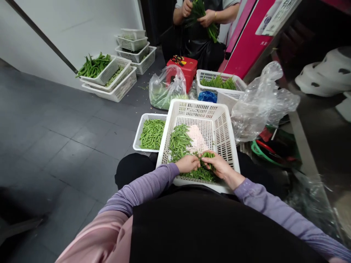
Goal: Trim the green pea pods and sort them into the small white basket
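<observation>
Right hand grips several green pods over the large white basket; left hand meets their ends, its hold indeterminable. Loose pods lie inside, along the basket's left side.

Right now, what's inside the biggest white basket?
Green pods lie left and green trimmings at the near end, partly hidden by the left hand and right hand. Under the piles, the basket can't be seen.

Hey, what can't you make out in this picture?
Head view:
What the left hand might pinch: too small to tell.
How many pods the right hand holds: the hand hides some.
Co-worker: head cut off by top edge.
Clear bag beside red box: contents blurred by plastic.
</observation>
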{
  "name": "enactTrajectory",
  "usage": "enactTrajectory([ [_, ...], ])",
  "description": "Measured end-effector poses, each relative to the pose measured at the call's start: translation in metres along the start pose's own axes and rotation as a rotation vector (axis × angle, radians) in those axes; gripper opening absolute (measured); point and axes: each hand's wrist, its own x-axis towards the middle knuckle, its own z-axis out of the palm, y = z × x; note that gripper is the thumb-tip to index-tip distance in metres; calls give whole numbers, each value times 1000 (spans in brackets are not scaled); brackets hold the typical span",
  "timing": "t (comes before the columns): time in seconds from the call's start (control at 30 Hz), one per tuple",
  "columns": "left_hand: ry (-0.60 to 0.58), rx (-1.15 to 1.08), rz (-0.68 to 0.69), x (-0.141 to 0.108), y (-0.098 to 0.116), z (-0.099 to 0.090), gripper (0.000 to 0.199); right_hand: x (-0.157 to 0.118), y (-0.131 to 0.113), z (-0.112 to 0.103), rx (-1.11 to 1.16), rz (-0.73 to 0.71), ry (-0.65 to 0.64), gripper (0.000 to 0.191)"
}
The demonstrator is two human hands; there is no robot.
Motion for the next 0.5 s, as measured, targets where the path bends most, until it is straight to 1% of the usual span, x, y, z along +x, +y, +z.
enactTrajectory([
  [0.07, 14, 227, 17, -2, 1, 1, 29, -2, -3, -2, -343, -172, -6, 23],
  [0.1, 20, 348, 31, -4, 1, 2, 29, -2, -5, -4, -535, -283, -47, 23],
  [0.17, 0, 548, 55, -7, 1, 7, 30, -4, -8, -7, -856, -467, -225, 23],
  [0.2, -4, 610, 67, -9, 1, 9, 31, -4, -8, -7, -958, -511, -327, 22],
  [0.23, 7, 640, 79, -11, 1, 11, 32, -4, -7, -7, -1008, -519, -398, 19],
  [0.27, 40, 640, 90, -13, 2, 13, 32, -3, -4, -7, -1002, -495, -428, 14],
  [0.3, 92, 615, 101, -14, 3, 14, 33, -1, -1, -8, -940, -440, -421, 9],
  [0.33, 158, 576, 113, -16, 4, 14, 34, 3, 3, -8, -823, -363, -383, 8],
  [0.37, 223, 537, 126, -16, 4, 15, 35, 7, 7, -10, -654, -273, -321, 12],
  [0.4, 263, 514, 138, -17, 5, 16, 36, 13, 11, -13, -453, -173, -246, 17],
  [0.43, 262, 519, 145, -17, 4, 17, 35, 20, 14, -17, -248, -71, -165, 19],
  [0.47, 211, 551, 139, -17, 3, 18, 32, 27, 17, -21, -67, 23, -80, 20],
  [0.5, 124, 599, 116, -16, 1, 20, 29, 36, 19, -24, 75, 108, 3, 18],
])
